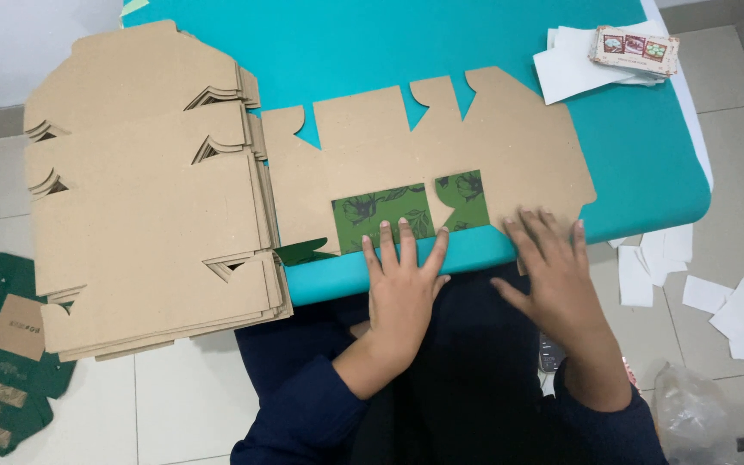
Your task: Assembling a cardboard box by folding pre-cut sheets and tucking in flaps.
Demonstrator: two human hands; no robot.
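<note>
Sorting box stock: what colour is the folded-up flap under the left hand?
Dark green flap with leaf print, head view.

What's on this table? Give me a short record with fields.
surface: teal table
left hand: flat on a folded-up green printed flap
right hand: pressing the near edge of the flat brown cardboard blank
beside it: stack of brown blanks
far corner: small printed box on white papers
floor: white paper scraps, green folded boxes
</note>
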